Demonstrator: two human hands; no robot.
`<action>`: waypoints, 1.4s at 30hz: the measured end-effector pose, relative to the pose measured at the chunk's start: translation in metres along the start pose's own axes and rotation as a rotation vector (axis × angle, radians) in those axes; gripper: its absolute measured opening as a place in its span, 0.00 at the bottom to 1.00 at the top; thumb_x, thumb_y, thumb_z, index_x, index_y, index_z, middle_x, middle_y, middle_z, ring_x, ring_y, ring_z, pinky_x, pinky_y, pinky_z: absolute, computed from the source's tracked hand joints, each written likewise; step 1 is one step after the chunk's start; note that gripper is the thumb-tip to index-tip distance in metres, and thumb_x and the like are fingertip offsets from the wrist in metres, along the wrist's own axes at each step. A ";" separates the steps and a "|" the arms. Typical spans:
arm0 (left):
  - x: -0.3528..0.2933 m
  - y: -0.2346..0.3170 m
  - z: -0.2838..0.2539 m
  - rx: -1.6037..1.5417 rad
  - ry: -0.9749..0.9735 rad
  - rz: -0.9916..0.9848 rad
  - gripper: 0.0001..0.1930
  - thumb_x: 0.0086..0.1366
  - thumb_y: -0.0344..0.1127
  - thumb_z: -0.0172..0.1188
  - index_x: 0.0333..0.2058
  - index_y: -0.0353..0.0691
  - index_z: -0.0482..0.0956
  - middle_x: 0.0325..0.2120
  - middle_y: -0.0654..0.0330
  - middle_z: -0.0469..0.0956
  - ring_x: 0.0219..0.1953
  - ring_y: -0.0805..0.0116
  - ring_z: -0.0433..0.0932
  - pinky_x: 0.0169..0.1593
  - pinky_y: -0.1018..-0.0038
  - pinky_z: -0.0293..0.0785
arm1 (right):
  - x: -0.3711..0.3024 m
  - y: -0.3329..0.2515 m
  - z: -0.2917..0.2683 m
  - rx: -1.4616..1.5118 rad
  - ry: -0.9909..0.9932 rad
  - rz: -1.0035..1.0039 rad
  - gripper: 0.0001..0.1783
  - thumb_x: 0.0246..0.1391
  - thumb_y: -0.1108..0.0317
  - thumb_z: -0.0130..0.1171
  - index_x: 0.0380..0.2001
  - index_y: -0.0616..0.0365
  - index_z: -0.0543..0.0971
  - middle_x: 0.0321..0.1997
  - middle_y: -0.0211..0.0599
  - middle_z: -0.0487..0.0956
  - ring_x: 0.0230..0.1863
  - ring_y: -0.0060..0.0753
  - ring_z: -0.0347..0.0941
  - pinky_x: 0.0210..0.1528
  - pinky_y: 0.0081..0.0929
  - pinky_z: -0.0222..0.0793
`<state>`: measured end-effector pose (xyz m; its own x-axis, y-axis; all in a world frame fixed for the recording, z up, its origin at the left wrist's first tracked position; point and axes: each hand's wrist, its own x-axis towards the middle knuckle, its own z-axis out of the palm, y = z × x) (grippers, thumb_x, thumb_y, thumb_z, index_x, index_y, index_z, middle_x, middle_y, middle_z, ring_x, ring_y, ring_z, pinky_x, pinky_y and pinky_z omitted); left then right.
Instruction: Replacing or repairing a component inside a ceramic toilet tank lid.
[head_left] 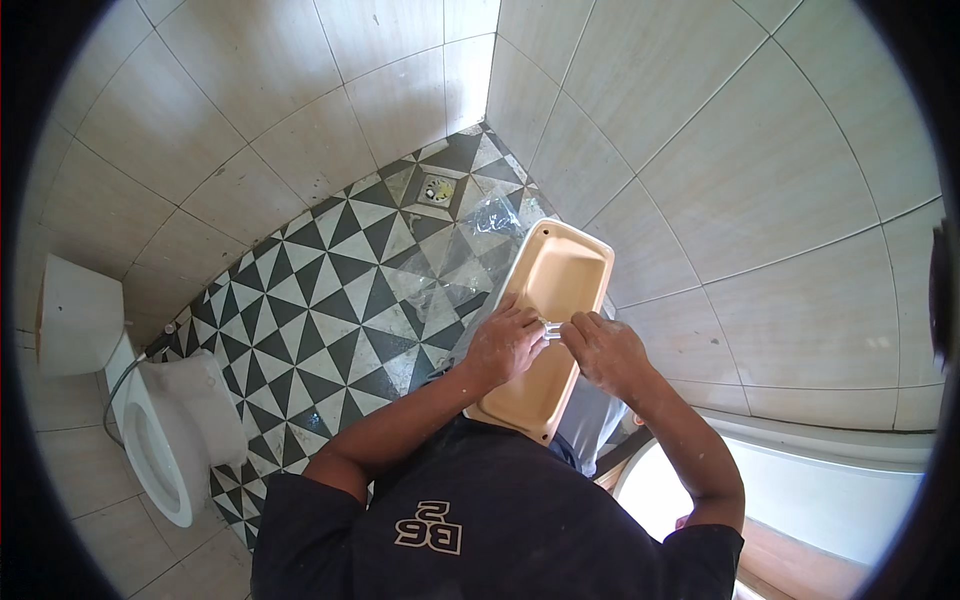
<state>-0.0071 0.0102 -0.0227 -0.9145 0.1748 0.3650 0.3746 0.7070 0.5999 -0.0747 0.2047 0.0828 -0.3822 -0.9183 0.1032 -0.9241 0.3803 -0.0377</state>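
A long ceramic piece [568,268], white at its edge and tan in its shallow hollow, lies tilted across my lap. Small round holes show near its ends. Over its middle, both hands meet at a small shiny, silvery fitting [552,331], whose exact kind I cannot make out. My left hand [506,342] pinches it from the left with curled fingers. On the other side, my right hand [606,352] has its thumb and fingers closed around the fitting's right end. Part of the fitting is hidden by the fingers.
Crumpled clear plastic [490,218] lies on the black-and-white patterned floor [330,330], near a square floor drain [437,190]. At left stands a white toilet [155,440] with a dark hose [112,400] beside it. Tiled walls [700,150] meet in the far corner. A white basin-like fixture [810,490] is at right.
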 end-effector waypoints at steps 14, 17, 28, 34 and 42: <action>0.001 0.002 0.001 -0.007 -0.011 0.000 0.07 0.61 0.37 0.70 0.35 0.41 0.84 0.34 0.59 0.80 0.42 0.57 0.83 0.68 0.56 0.68 | 0.000 -0.004 -0.011 0.052 0.039 0.042 0.10 0.59 0.60 0.62 0.33 0.54 0.76 0.31 0.34 0.75 0.34 0.36 0.79 0.29 0.34 0.78; 0.001 0.002 0.000 0.027 -0.010 0.019 0.07 0.61 0.37 0.70 0.35 0.42 0.85 0.34 0.59 0.80 0.43 0.57 0.83 0.69 0.55 0.68 | -0.001 0.001 -0.005 0.031 0.033 -0.016 0.09 0.60 0.61 0.60 0.33 0.54 0.76 0.32 0.33 0.75 0.36 0.35 0.78 0.32 0.33 0.79; 0.001 0.004 -0.002 0.025 -0.007 -0.002 0.08 0.62 0.38 0.70 0.37 0.41 0.85 0.35 0.59 0.80 0.42 0.57 0.83 0.68 0.55 0.68 | -0.010 0.006 0.021 0.024 0.064 0.124 0.15 0.58 0.57 0.68 0.29 0.53 0.74 0.30 0.34 0.74 0.29 0.37 0.78 0.24 0.35 0.74; -0.003 0.001 -0.004 0.016 -0.001 0.001 0.09 0.60 0.38 0.71 0.36 0.41 0.84 0.34 0.59 0.79 0.44 0.58 0.82 0.69 0.55 0.68 | 0.001 -0.003 -0.008 0.066 0.059 0.074 0.11 0.56 0.61 0.66 0.29 0.52 0.76 0.30 0.32 0.75 0.34 0.36 0.79 0.29 0.35 0.77; -0.003 0.000 0.001 0.030 0.022 0.021 0.09 0.59 0.38 0.72 0.34 0.41 0.84 0.33 0.59 0.79 0.43 0.58 0.82 0.69 0.56 0.67 | 0.004 0.004 -0.003 0.074 0.007 -0.017 0.05 0.54 0.65 0.63 0.30 0.52 0.78 0.30 0.30 0.75 0.37 0.34 0.78 0.33 0.33 0.78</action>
<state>-0.0042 0.0099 -0.0247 -0.9029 0.1748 0.3927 0.3882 0.7237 0.5705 -0.0799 0.2032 0.0859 -0.3662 -0.9238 0.1115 -0.9285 0.3548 -0.1094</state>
